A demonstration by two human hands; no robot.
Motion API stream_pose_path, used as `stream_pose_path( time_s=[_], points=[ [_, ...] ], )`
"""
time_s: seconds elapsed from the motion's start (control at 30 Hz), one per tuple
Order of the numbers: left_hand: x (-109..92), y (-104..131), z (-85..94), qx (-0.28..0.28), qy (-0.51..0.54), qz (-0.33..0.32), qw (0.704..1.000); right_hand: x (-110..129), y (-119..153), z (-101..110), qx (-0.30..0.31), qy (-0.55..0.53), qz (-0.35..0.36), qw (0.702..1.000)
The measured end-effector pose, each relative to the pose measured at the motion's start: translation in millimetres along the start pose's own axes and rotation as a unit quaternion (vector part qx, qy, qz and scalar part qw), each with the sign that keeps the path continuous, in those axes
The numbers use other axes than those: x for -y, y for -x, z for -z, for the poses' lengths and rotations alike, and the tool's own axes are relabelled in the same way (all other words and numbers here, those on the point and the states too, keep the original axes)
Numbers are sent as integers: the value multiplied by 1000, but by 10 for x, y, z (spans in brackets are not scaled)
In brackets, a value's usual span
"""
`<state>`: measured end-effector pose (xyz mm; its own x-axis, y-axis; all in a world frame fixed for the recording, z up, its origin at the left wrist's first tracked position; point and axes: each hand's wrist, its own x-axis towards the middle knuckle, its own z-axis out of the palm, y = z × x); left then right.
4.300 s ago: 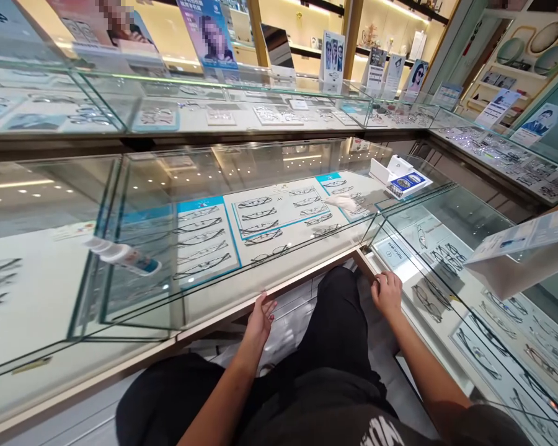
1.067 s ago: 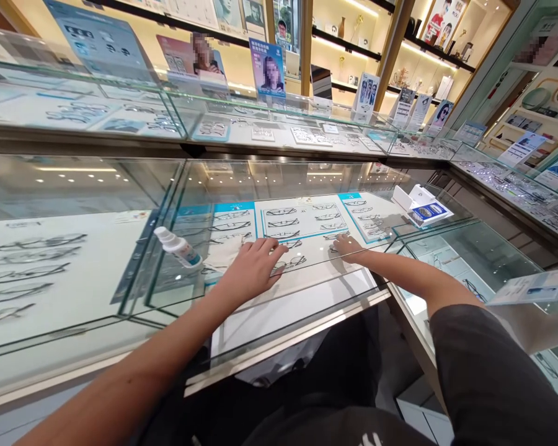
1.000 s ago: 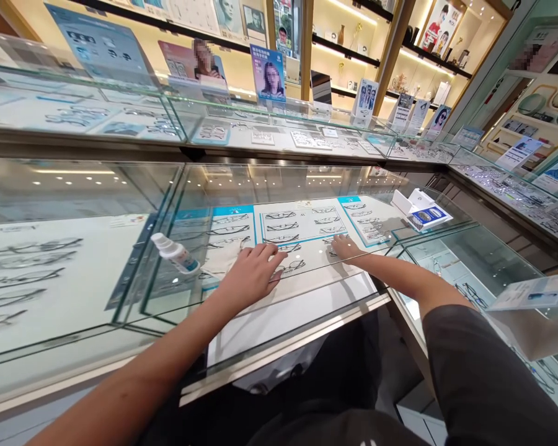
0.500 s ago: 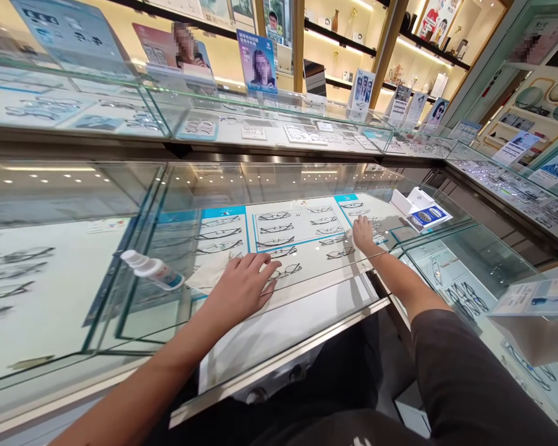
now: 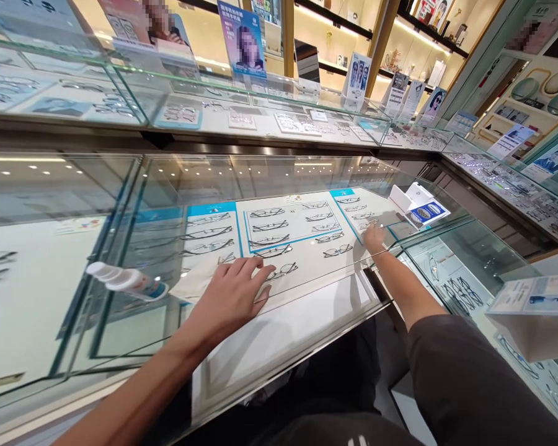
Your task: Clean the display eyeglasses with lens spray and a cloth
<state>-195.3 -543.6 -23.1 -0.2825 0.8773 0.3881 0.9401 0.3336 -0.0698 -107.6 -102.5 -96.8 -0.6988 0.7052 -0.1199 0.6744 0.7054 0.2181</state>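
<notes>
A: Landmark for this entry?
B: White plastic bottle with a white cap and part-blue label (image 5: 128, 282), by the clear glass-topped desk (image 5: 260, 176).
A: Left side?
B: The left hand (image 5: 237, 285) is near the bottle, to its right, fingers spread and thumb apart, seemingly above the glass. An off-white soft cloth (image 5: 195, 280) lies between bottle and hand; contact with the hand: cannot tell.
A: Right side?
B: The right hand (image 5: 374, 236) is well right of the bottle, apparently beneath the glass, blurred. It is at the thin dark-framed eyeglasses (image 5: 365, 216) set in a column on the white card with a blue header (image 5: 342, 193). Closed on a frame or not: cannot tell.
A: Step in hand?
B: Judgement: handling single frames in that column, well right of the bottle.
A: What does the next move call for?
B: Judgement: a light fingertip hold, neighbouring frames left undisturbed, wrist clear of the glass edge.
</notes>
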Motion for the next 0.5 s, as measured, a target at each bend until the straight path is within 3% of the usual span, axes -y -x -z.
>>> stream_pose_path(
  time_s=[0.23,0.43,0.5],
  points=[
    [-1,-7,-33,-8,13,2,1000,281,-65,161,-58,-31,-41,997],
    [-6,19,-55,-17,4,3,1000,-52,-13,174,-71,-28,-94,993],
    [-12,23,-54,-24,-7,0,1000,-110,-5,143,-66,-21,-72,995]
  ],
)
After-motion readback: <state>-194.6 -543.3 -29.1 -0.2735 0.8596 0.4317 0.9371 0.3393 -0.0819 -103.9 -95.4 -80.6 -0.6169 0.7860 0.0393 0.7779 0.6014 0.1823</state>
